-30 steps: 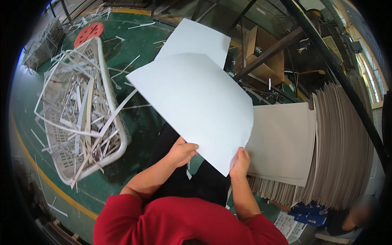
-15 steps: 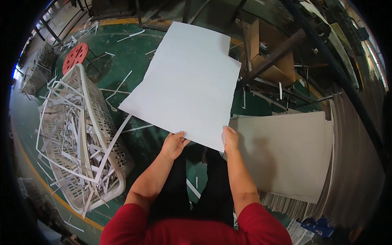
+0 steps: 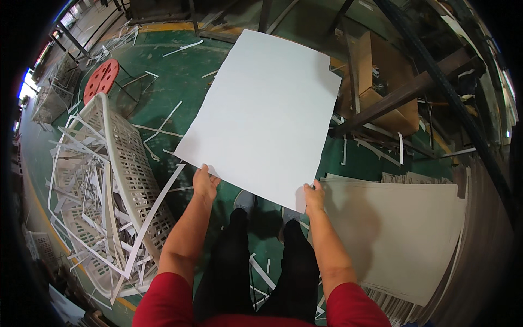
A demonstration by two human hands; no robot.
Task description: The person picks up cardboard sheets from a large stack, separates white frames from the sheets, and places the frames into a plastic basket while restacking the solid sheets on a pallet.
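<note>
A large white sheet of board (image 3: 267, 114) is held out in front of me, with a small step cut into its far right corner. My left hand (image 3: 205, 184) is closed on its near edge toward the left, thumb on top. My right hand (image 3: 314, 197) pinches the near right corner, thumb on the upper face. The fingers under the sheet are partly hidden. To the right, beside my right forearm, lies a tall stack of greyish boards (image 3: 397, 234), their edges fanned along the near side.
At my left stands a white plastic basket (image 3: 128, 152) heaped with paper strips (image 3: 103, 201). A red round stool (image 3: 101, 80) is behind it. Metal frame bars (image 3: 403, 101) and a brown cardboard box (image 3: 389, 79) are at the far right. Offcut strips litter the green floor (image 3: 163, 65).
The sheet has shifted slightly right in the view. My left hand has slid left along its near edge, so my hands are farther apart. My shoes now show below the sheet.
</note>
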